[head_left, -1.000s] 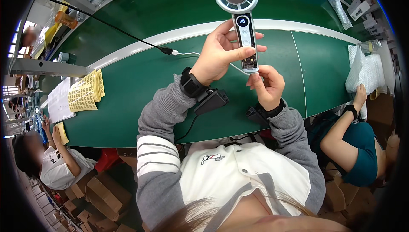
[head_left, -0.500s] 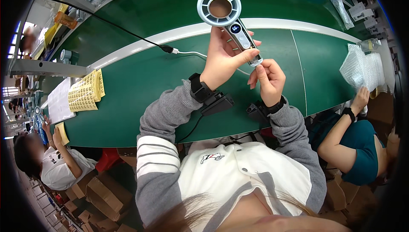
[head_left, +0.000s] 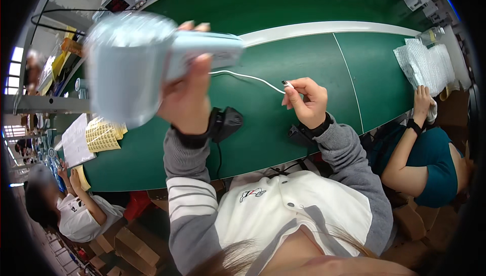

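My left hand (head_left: 190,93) grips the handle of a pale blue handheld fan (head_left: 136,63). The fan is lifted close to the camera and blurred, its round head pointing left. My right hand (head_left: 306,101) pinches the plug end of a thin white cable (head_left: 248,77) just above the green table (head_left: 283,2). The cable runs left from my fingers toward the fan's handle and is hidden behind my left hand.
A black box (head_left: 228,121) with a cord lies by my left wrist. Yellow perforated sheets (head_left: 104,133) and papers sit at the left. A co-worker's arm (head_left: 410,139) reaches to bubble-wrap bags (head_left: 425,63) on the right. Another person (head_left: 61,200) sits at lower left.
My left hand has swung the fan up and left, close to the camera. My right hand has come off the handle and now holds the cable's plug apart from it.
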A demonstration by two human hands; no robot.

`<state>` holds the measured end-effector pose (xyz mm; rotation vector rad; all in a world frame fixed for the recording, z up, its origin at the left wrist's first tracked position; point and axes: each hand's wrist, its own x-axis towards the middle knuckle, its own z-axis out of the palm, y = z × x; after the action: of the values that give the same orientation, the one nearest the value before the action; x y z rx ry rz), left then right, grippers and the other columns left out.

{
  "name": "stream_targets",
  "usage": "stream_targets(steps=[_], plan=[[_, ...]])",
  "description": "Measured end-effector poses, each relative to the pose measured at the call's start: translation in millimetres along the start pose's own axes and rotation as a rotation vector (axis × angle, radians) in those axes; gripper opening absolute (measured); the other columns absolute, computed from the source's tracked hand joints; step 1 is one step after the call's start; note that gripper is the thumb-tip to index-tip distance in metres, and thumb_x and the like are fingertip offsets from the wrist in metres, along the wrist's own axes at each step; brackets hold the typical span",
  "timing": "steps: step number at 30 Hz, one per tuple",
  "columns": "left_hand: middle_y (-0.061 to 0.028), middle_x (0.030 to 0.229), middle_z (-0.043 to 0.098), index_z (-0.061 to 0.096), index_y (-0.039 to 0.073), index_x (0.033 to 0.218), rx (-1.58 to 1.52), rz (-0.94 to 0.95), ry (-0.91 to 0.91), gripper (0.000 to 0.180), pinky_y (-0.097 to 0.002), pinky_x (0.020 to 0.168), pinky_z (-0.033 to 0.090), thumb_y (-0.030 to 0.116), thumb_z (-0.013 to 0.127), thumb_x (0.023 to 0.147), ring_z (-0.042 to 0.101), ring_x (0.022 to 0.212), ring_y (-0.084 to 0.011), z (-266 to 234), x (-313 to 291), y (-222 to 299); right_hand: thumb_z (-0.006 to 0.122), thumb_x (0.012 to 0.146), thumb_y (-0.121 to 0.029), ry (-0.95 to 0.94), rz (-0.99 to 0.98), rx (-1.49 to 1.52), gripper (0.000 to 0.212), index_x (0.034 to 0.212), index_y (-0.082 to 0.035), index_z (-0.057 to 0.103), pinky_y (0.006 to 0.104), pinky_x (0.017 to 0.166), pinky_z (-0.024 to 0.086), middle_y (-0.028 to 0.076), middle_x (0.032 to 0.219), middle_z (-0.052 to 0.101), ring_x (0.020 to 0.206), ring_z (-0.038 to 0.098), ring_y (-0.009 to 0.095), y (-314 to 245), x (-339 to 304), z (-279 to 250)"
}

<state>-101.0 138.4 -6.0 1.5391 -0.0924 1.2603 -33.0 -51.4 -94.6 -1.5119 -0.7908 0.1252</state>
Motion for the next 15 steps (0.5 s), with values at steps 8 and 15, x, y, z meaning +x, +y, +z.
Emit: stream_targets(steps=[8,15], plan=[[-0.0163,0.095,0.055,0.012,0.000,0.127,-1.363,0.239,-0.186,0.072,-0.0397,0.069,0.054,0.013,0.061,0.076,0.061,0.068,-0.0279,-45.0,23.5,94.2,0.053,0.082,0.000,-0.053,-0.040,0.071,0.008,0.087,0.006,0.053,0.0181,0.042,0.041,0.008,0.062,0.058,0.050,0.055,0.009,-3.4,3.7,-0.2],[-0.0130,0.091,0.056,0.011,0.003,0.122,-1.168,0.260,-0.322,0.072,-0.0341,0.064,0.055,0.008,0.063,0.073,0.061,0.064,-0.0213,-96.4,0.1,125.2,0.053,0.082,0.000,-0.056,-0.037,0.073,0.008,0.087,0.006,0.054,0.0181,0.042,0.040,0.007,0.062,0.058,0.050,0.055,0.009,-6.3,-3.6,7.7]])
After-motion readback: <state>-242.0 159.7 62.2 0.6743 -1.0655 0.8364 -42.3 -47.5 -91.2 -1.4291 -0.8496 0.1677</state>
